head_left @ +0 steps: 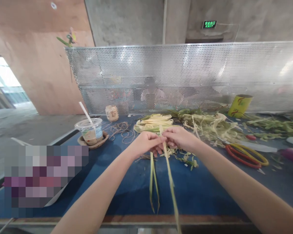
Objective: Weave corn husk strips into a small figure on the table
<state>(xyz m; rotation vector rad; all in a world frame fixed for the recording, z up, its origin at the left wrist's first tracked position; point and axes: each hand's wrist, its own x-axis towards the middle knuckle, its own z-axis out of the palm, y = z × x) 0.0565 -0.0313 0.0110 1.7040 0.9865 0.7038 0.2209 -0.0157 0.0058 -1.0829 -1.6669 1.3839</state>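
Pale green leaf strips hang from the fingertips of both hands, trailing over the blue table. The left hand and right hand meet, fingers pinching the strips' upper ends. Just beyond the fingers lies a strip bundle; scissors lie right of them, a plastic cup left.

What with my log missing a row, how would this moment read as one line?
left hand: pinching strips | right hand: pinching strips | nearby: cup, scissors, pile

Bare left grip and right grip on slim, unsleeved forearms.
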